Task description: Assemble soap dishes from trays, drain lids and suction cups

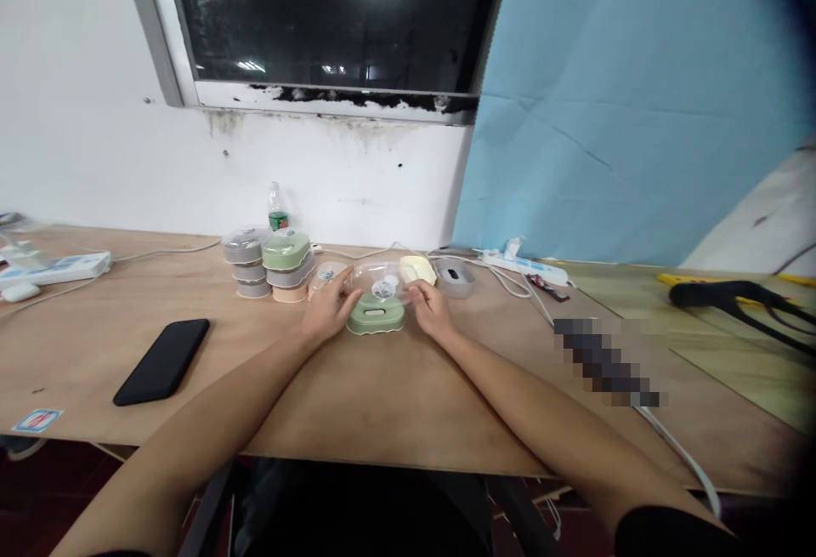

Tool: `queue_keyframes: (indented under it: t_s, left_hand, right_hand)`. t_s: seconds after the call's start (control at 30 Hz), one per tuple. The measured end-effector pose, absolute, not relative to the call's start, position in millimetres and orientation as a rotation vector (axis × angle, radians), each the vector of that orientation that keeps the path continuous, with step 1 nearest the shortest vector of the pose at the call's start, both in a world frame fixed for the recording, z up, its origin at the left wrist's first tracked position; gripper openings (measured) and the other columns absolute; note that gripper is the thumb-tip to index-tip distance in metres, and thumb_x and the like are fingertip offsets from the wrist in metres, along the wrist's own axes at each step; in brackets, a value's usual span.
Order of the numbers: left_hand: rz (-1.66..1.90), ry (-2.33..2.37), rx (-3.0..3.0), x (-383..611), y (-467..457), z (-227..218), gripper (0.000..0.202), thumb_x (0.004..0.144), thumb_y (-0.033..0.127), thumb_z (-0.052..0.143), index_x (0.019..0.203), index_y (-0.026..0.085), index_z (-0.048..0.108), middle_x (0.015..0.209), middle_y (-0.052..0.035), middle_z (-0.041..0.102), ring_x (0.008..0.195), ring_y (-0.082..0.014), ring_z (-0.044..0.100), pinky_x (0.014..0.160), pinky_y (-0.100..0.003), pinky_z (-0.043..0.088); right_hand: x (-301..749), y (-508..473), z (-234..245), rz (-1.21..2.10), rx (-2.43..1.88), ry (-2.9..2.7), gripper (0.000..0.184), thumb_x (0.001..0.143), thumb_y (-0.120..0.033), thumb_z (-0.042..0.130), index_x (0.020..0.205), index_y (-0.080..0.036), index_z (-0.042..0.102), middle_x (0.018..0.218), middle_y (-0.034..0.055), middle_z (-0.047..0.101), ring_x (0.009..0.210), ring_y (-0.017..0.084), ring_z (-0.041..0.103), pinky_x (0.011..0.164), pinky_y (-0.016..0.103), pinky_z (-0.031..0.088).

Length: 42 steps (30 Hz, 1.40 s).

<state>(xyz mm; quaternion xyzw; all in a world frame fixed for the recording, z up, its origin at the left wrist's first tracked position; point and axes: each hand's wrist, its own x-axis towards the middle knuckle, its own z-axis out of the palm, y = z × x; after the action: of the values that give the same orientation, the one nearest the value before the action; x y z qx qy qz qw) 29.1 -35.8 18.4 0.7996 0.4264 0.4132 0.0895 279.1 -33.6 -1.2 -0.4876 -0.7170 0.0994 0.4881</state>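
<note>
The head view shows a green oval plastic box (pixel 376 321) on the brown wooden desk (pixel 395 408), with a clear plastic lid (pixel 381 272) above its far part. The left hand (pixel 328 306) and the right hand (pixel 433 309), apart from each other, pinch opposite edges of this lid, perhaps to hold it level. Left of the green box and farther back, grey, green and pink lidded boxes (pixel 288 272) stand in two stacks, probably to save room. Behind the green box, fingers partly cover a pinkish clear-topped container (pixel 325 275) on the left and a pale yellow piece (pixel 418 269) on the right. I cannot tell whether the lid touches the green box. A pixelated dark object (pixel 605 363), well to its right, is unreadable.
</note>
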Motion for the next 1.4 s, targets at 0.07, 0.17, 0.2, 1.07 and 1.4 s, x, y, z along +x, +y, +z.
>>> queue_keyframes:
  t_s: [0.07,0.17,0.2,1.07,1.4]
  left_hand:
    - [1.231,1.277,2.295,31,-36,17,0.058,0.094,0.047,0.039,0.143,0.017,0.032,0.085,-0.0035,0.067,0.082,-0.0194,0.062,0.081,-0.033,0.048]
    - [1.129,1.348,2.258,31,-35,15,0.055,0.094,0.051,0.036,0.140,0.020,0.038,0.079,-0.0023,0.066,0.080,-0.0207,0.063,0.077,-0.033,0.048]
    - [1.082,1.395,2.261,31,-34,15,0.055,0.094,0.053,0.035,0.138,0.021,0.042,0.080,-0.0029,0.067,0.082,-0.0220,0.064,0.077,-0.034,0.049]
    - [0.590,1.020,2.539,24,-27,15,0.092,0.069,0.066,0.064,0.144,0.022,0.035,0.141,-0.0088,0.048,0.126,-0.0300,0.047,0.106,-0.039,0.036]
    - [0.603,0.949,2.579,21,-26,17,0.085,0.071,0.064,0.066,0.142,0.025,0.040,0.143,-0.0102,0.045,0.128,-0.0291,0.044,0.107,-0.040,0.034]
  right_hand:
    - [281,-29,-2,0.204,-1.263,-1.771,0.050,0.092,-0.055,0.033,0.069,-0.018,0.059,0.061,0.0026,0.059,0.060,0.016,0.054,0.060,0.026,0.038]
    - [281,-21,-4,0.193,-1.383,-1.820,0.057,0.091,-0.059,0.031,0.055,-0.018,0.050,0.053,0.0016,0.053,0.055,0.015,0.049,0.054,0.025,0.031]
    - [281,-19,-5,0.198,-1.427,-1.838,0.058,0.090,-0.060,0.032,0.053,-0.018,0.049,0.052,0.0012,0.052,0.054,0.014,0.048,0.052,0.025,0.030]
    - [287,-9,-11,0.251,-1.546,-1.918,0.052,0.089,-0.057,0.038,0.061,-0.018,0.057,0.062,0.0016,0.061,0.059,0.015,0.051,0.053,0.025,0.028]
    - [286,-10,-12,0.362,-1.376,-1.950,0.045,0.089,-0.056,0.041,0.075,-0.017,0.060,0.066,0.0000,0.060,0.061,0.014,0.052,0.057,0.024,0.034]
